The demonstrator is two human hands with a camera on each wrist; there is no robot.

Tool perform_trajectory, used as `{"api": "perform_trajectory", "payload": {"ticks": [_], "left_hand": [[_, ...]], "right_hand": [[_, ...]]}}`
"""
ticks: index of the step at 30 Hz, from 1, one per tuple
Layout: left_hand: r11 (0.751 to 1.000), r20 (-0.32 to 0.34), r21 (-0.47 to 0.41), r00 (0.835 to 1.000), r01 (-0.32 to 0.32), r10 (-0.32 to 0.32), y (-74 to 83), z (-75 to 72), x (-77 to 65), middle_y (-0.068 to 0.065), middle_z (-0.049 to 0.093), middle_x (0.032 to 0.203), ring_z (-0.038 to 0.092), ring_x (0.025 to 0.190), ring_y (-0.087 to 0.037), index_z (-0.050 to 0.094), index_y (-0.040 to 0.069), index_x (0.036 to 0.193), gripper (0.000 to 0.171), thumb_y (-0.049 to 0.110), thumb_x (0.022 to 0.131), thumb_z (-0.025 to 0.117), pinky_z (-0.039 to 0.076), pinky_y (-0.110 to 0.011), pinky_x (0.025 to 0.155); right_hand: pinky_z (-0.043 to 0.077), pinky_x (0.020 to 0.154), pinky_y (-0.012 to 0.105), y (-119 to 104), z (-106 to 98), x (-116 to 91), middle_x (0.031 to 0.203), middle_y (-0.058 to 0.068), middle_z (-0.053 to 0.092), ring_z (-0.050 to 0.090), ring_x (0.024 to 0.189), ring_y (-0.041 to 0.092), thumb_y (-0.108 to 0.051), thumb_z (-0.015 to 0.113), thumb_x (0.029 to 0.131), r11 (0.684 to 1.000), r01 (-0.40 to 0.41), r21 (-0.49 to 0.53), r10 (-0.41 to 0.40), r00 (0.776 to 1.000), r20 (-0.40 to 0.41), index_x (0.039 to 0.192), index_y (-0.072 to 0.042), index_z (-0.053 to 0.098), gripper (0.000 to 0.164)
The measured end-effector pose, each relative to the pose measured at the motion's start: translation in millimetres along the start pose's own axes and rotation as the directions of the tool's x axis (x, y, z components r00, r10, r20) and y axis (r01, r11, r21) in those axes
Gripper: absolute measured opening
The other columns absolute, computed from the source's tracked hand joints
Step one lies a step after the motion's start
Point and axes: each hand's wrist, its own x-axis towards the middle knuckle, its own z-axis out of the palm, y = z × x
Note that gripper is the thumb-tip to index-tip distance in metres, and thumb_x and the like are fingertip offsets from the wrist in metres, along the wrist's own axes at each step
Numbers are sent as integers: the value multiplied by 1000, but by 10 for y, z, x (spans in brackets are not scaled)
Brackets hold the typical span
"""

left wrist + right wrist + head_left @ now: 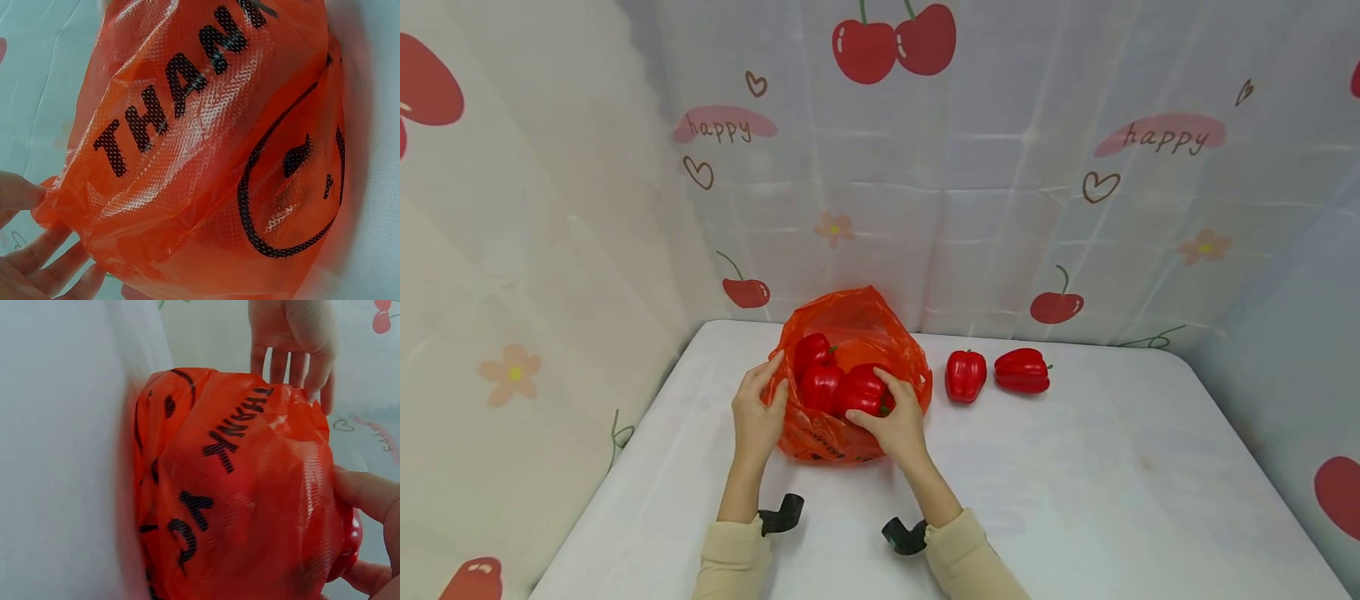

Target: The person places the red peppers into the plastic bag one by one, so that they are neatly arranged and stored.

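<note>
An orange-red plastic bag point(857, 312) stands mouth-up on the table, with black "THANK" lettering across its front. Inside it lie a red bell pepper point(811, 352) toward the back and another red bell pepper point(818, 388) before it. My left hand point(758, 415) pinches the bag's left rim between thumb and fingers. At the right front of the opening, my right hand point(901, 425) grips a third red bell pepper point(861, 390), thumb on the near side and fingers over its far side. In the right wrist view that pepper point(351, 540) shows past the bag's edge.
Two more peppers, an upright one point(966, 377) and one on its side point(1022, 371), sit right of the bag on the white table point(1075, 483). A printed curtain point(985, 208) hangs along the table's back and sides.
</note>
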Motion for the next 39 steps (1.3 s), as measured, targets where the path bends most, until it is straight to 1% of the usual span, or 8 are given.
{"api": "perform_trajectory", "payload": {"ticks": [12,22,27,34,36,39], "left_hand": [[1000,2,0,1000,-2,2,-8,2,4,-19,57,129,53,123,-34,57,13,138,45,2,95,58,47,-52,103],[1000,6,8,1000,8,-8,-1,16,-6,-19,57,128,53,123,-35,57,13,138,45,2,94,58,48,-52,102],[1000,2,7,1000,-1,1,-4,23,-8,-19,58,128,53,122,-35,58,12,137,44,2,94,58,48,-52,101],[1000,5,17,1000,2,-2,-14,27,-1,-19,58,128,53,122,-34,58,12,138,45,2,94,59,49,-52,101],[1000,7,17,1000,5,-5,-13,28,0,-19,58,128,53,122,-34,57,12,138,45,2,94,59,49,-52,101],[1000,10,16,1000,10,-10,-9,28,1,-18,57,128,53,123,-34,57,13,138,45,3,94,59,49,-52,101]], "right_hand": [[50,97,57,120,46,29,133,14,51,45,127,35,-22,85,75,998,-55,-31,54,998,-9,139,-16,53,72],[49,98,57,254,112,66,125,17,52,48,121,35,-21,85,74,995,-45,-85,42,998,-42,137,-13,55,70],[49,98,56,313,159,83,123,18,53,49,118,35,-19,85,74,995,-19,-101,13,998,-53,136,-12,56,69],[57,87,44,393,221,107,117,18,55,54,106,30,-19,84,76,991,57,-122,-67,995,-78,132,-6,60,62],[57,86,43,407,228,111,116,19,55,54,104,30,-20,84,76,989,74,-125,-85,993,-85,130,-4,61,61],[57,86,43,412,231,112,116,19,55,55,104,31,-19,84,76,991,78,-113,-88,992,-87,130,-4,62,61]]}}
